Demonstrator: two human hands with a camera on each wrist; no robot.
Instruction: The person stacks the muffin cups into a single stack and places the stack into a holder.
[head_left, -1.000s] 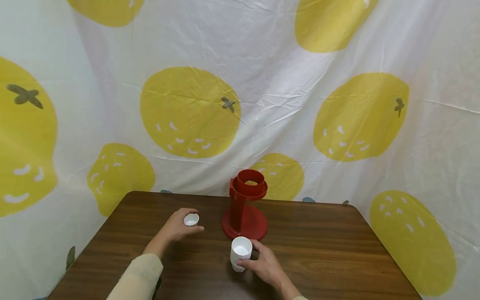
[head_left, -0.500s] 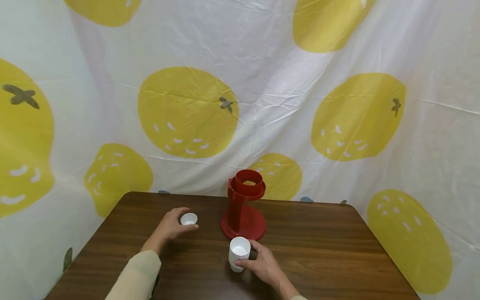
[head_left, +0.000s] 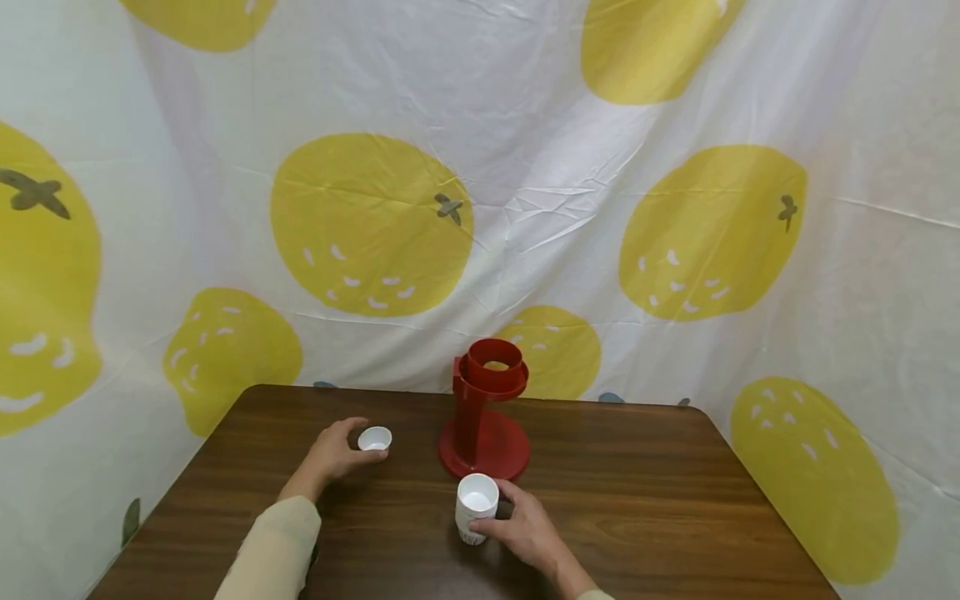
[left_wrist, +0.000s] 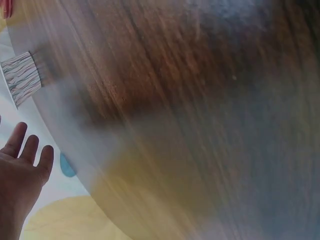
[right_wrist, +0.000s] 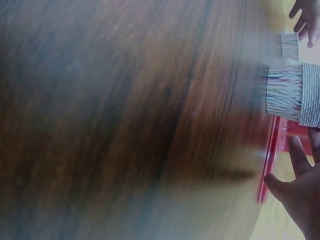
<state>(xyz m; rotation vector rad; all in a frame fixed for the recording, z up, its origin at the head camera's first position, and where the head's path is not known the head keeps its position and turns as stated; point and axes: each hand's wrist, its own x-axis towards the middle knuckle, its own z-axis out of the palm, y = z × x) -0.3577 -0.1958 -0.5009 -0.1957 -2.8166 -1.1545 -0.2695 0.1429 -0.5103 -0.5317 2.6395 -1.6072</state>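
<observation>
In the head view, a small white paper cup (head_left: 374, 439) stands upright on the table, left of centre. My left hand (head_left: 330, 457) is beside it, with the thumb near its front and a finger behind. The left wrist view shows the fingers (left_wrist: 30, 150) spread apart, away from the cup (left_wrist: 21, 77) with its wavy stripes. My right hand (head_left: 527, 529) holds a stack of paper cups (head_left: 477, 504) upright, with the thumb in front and a finger behind. Stacked rims (right_wrist: 310, 95) show in the right wrist view.
A red stand (head_left: 491, 446) with a round base and a ring-shaped holder on top is behind the cup stack. The brown wooden table (head_left: 637, 492) ends at a white curtain (head_left: 540, 150) printed with lemons.
My left hand has drawn back leftward from around the small cup. My right hand and the cup stack keep their place, while the whole view shifts slightly left.
</observation>
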